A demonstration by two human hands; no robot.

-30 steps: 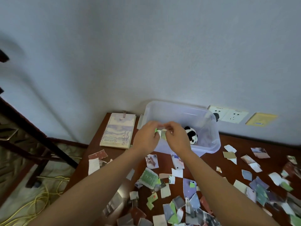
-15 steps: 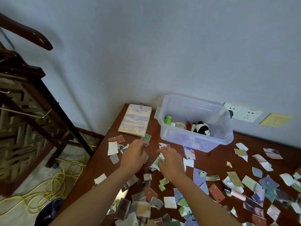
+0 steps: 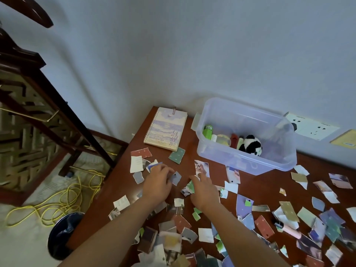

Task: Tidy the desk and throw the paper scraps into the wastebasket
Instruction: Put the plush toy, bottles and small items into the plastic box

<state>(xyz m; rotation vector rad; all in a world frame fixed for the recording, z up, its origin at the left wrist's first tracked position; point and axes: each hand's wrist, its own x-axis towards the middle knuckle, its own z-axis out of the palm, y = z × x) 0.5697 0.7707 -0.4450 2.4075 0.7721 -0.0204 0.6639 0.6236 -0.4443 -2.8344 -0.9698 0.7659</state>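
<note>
Far left of both hands, down on the floor past the desk's edge: wastebasket [image 3: 64,235], dark, open-mouthed, well apart from any grip. Just up-left of the left hand [image 3: 158,185]: white, red and blue scraps bunched near the desk [image 3: 185,151] corner. Left hand itself now flat and low on the wood, fingers curled onto a grey-blue scrap [image 3: 176,177] at its fingertips; pinched or only pressed, cannot tell. Beyond that hand, toward the wall: spiral notebook [image 3: 166,129], a green card touching its near corner.

Between the hands: bare wood and a few small scraps. Right hand [image 3: 204,189] likewise down on the desk, fingers closed round a green-and-white scrap [image 3: 189,186] bunched under its thumb side. Past the right hand, up-right: clear bin [image 3: 248,162] holding small bottles and a panda toy.

A second back, both hands up together at the bin's near rim; half a second back, already dropping toward the desktop; now spread and gathering. Reads as sorting of keepsakes done for the moment, scrap collection begun. Right of the right hand: paper scraps [image 3: 289,212] thick across the desk, so most of the job ahead.
</note>
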